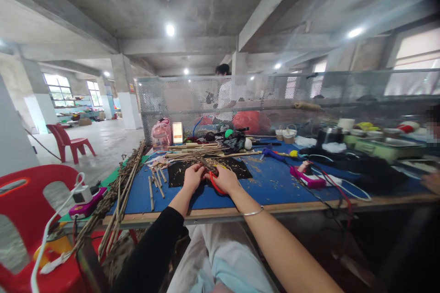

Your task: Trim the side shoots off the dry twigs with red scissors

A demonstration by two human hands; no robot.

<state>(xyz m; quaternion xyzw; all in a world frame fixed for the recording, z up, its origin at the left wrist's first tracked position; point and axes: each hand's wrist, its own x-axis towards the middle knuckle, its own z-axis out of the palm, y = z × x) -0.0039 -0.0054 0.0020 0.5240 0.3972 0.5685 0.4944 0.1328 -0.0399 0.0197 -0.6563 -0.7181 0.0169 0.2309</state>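
Observation:
My left hand (193,177) is closed around a thin brown stick (205,163) that points up and away over a black mat (240,168). My right hand (225,179) grips red-handled scissors (214,182) right beside the left hand, with the blades at the stick. Both hands rest on a blue-topped worktable (275,185). Wood chips lie scattered on the mat and the blue surface around my hands.
Short cut sticks (156,183) lie left of the mat; long branches (120,192) hang off the table's left end. A glue gun (307,176) with cables lies to the right. A red chair (27,238) with a power strip stands at the near left. A mesh screen (275,96) backs the table, a person behind it.

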